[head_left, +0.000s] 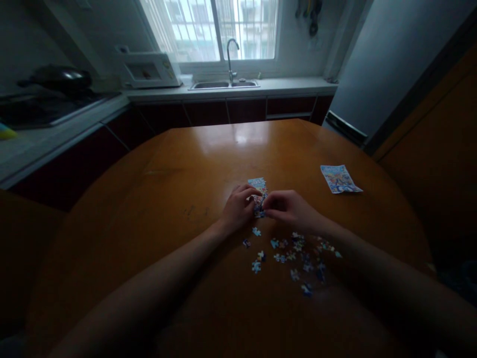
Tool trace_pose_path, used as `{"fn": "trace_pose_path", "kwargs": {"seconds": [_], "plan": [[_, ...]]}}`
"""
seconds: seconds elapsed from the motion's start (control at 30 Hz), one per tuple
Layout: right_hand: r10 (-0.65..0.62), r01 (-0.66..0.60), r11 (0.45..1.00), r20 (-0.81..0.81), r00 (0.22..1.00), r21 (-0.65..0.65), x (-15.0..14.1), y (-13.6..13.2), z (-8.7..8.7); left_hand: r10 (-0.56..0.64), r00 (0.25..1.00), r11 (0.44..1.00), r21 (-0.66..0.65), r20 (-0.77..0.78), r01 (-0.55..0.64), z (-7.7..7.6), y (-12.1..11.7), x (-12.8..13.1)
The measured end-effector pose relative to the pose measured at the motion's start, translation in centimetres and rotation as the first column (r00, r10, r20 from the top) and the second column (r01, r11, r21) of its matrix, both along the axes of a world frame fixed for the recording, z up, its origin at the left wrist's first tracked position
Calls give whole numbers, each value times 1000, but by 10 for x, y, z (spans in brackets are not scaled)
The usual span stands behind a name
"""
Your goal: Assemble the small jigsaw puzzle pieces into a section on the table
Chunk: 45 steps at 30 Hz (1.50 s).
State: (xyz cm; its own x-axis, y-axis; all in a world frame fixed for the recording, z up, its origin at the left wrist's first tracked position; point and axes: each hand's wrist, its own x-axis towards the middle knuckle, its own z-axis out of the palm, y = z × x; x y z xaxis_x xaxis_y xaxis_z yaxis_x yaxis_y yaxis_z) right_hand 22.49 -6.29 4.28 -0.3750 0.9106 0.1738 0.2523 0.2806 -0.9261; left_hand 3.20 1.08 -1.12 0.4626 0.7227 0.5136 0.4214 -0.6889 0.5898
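A partly joined jigsaw puzzle (257,183) lies on the wooden table (179,169), its right edge uneven. My left hand (239,206) rests at its left side, fingers curved apart over the joined pieces and covering some of them. From the right, my right hand (290,209) reaches to the puzzle's edge with thumb and fingers pinched at a small puzzle piece, mostly hidden by the fingertips. Nearer to me lie a loose pale-blue piece (256,231) and a dark piece (246,243). Several more loose pieces (298,243) are scattered below my right hand and forearm.
A creased, colourful picture sheet (340,179) lies at the table's right. Beyond the table are a counter with a sink (223,85), a faucet (229,59) and a white microwave (149,69). A pan (61,79) sits on the stove at left; a refrigerator (391,64) stands at right.
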Motion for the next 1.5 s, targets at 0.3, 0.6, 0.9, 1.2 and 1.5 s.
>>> {"fn": "trace_pose_path", "kwargs": {"seconds": [0.3, 0.6, 0.9, 1.2, 1.5], "plan": [[-132, 117, 987, -134, 982, -113, 26, 16, -28, -170, 985, 969, 184, 24, 163, 5, -10, 2], [-154, 129, 984, -230, 961, -123, 24, 16, -33, -189, 982, 975, 123, 3, 187, 6, -13, 4], [-198, 189, 980, -230, 953, -59, 23, 14, -32, -205, 979, 964, 172, 5, 201, 11, -15, 4], [-88, 72, 923, 25, 996, 378, 30, 9, -29, -143, 989, 976, 171, 27, 136, 15, -17, 3], [-43, 13, 856, 46, 998, 517, 28, 11, -35, -175, 984, 964, 209, 35, 164, 14, -17, 3]]}}
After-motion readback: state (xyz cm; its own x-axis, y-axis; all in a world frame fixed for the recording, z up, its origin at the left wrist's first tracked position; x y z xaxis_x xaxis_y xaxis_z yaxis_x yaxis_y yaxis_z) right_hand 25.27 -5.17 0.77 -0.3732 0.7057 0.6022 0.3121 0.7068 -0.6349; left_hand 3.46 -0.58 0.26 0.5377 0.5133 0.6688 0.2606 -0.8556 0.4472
